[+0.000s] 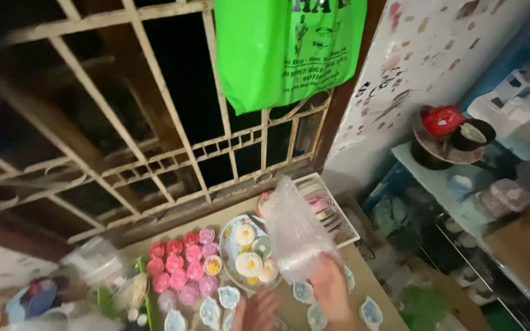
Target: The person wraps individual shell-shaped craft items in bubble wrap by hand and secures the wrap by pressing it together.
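My right hand (332, 287) grips a crumpled clear plastic bag (294, 230) and holds it up above the table's right side. My left hand (257, 311) is low at the bottom edge, fingers resting on the table between small blue-and-white dishes (229, 296). Just beyond it stands a flowered plate (233, 239) carrying several small round cakes, white, yellow and green. Left of the plate are rows of pink, red and purple jelly cups (182, 265).
A white wire rack (331, 211) sits at the table's far right. A metal window grille (154, 122) rises behind, with a green plastic bag (289, 49) hanging on it. Right of the table, a shelf holds a red pot (441, 119) and bowls.
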